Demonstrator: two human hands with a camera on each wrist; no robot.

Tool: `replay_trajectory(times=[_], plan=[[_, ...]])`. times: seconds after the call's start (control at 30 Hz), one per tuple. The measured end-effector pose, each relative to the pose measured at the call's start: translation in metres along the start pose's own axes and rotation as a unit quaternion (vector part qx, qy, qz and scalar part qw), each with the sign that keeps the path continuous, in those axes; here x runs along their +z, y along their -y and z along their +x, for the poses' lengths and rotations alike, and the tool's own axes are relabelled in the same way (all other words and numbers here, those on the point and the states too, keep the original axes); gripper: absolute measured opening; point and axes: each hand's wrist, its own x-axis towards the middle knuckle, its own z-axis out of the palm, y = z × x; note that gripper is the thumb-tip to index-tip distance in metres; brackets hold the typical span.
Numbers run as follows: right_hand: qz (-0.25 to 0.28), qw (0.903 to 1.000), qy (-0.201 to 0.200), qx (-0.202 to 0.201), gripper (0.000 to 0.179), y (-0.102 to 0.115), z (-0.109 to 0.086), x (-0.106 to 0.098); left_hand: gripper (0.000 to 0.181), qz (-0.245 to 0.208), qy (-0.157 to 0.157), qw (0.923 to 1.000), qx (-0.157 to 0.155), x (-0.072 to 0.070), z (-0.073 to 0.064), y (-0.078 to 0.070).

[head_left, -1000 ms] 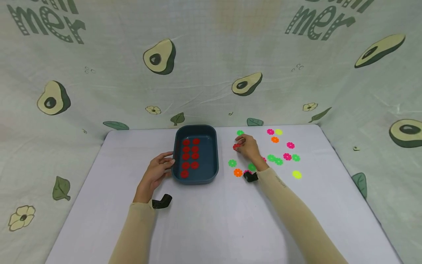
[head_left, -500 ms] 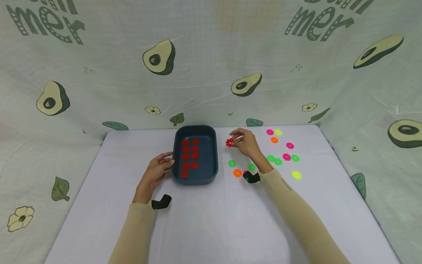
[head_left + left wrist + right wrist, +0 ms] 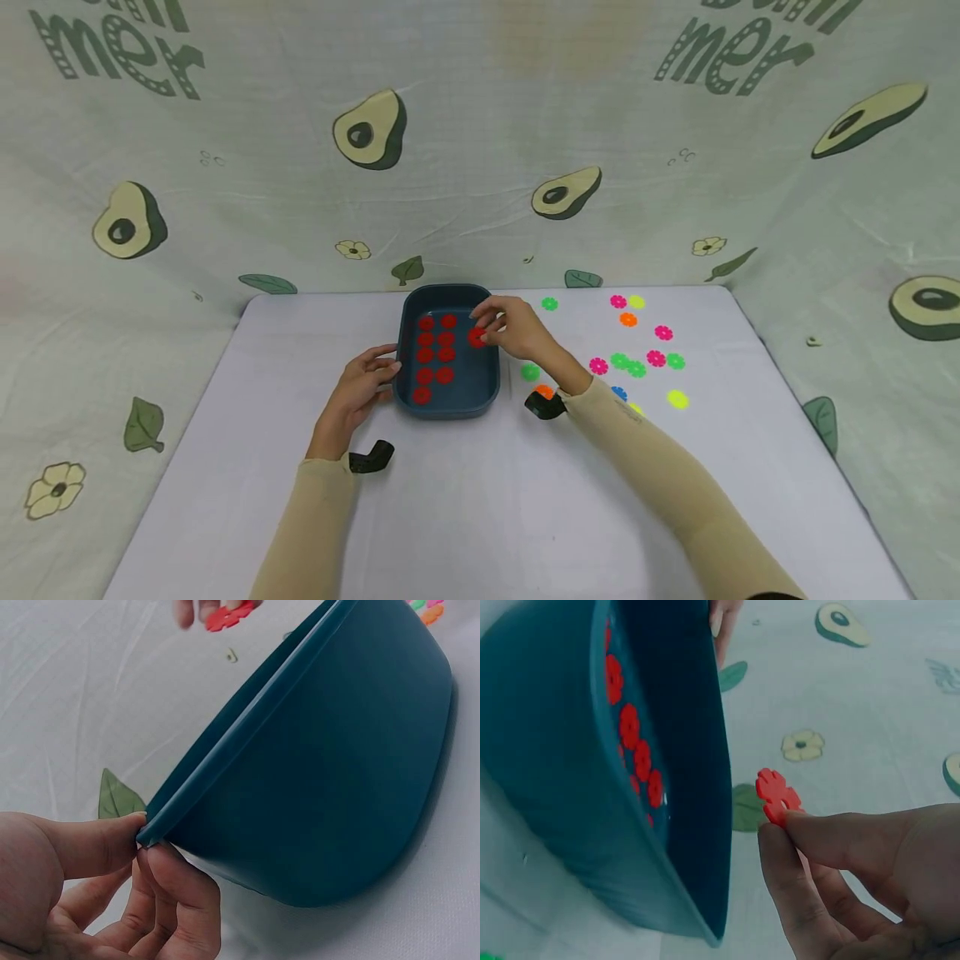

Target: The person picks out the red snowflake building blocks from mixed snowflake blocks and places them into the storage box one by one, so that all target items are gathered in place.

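A dark teal tray (image 3: 480, 396) stands on the table, with several red notched discs (image 3: 424, 355) lying in two columns on its floor. My left hand (image 3: 358, 392) pinches the tray's left rim between thumb and fingers, which the left wrist view shows closely. Above the tray's right side is my right hand (image 3: 519, 329). Between its thumb and index finger it pinches a red notched plastic disc (image 3: 778, 793), shaped like a flower, held over the rim in the head view.
Right of the tray, loose flower-shaped discs lie scattered: green (image 3: 636, 369), pink (image 3: 656, 358), orange (image 3: 628, 319), yellow (image 3: 677, 399) and a blue one (image 3: 618, 392) partly behind the right sleeve. A printed cloth (image 3: 465, 167) hangs behind the white table (image 3: 465, 517).
My right hand has carried the red disc leftward from the scattered discs to above the tray. The left hand stays at the tray's rim.
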Motion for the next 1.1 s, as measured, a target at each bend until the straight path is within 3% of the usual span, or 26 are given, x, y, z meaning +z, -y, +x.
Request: replay_trajectory(times=[0.43, 0.73, 0.9, 1.1], plan=[[-0.034, 0.9887, 0.144, -0.020, 0.031, 0.019, 0.025, 0.024, 0.051, -0.007, 0.001, 1.0000, 0.000, 0.000, 0.000, -0.001], [-0.054, 0.9665, 0.250, -0.019, 0.038, 0.027, 0.042, 0.038, 0.051, 0.002, -0.006, 1.0000, -0.001, 0.000, 0.000, 0.000], [-0.068, 0.9554, 0.286, -0.027, 0.038, 0.027, 0.050, 0.046, 0.052, 0.001, -0.004, 1.0000, -0.001, 0.000, 0.001, 0.000], [-0.076, 0.9423, 0.326, 0.001, 0.035, 0.030, 0.055, 0.051, 0.052, -0.001, -0.001, 1.0000, 0.000, 0.000, 0.000, -0.001]])
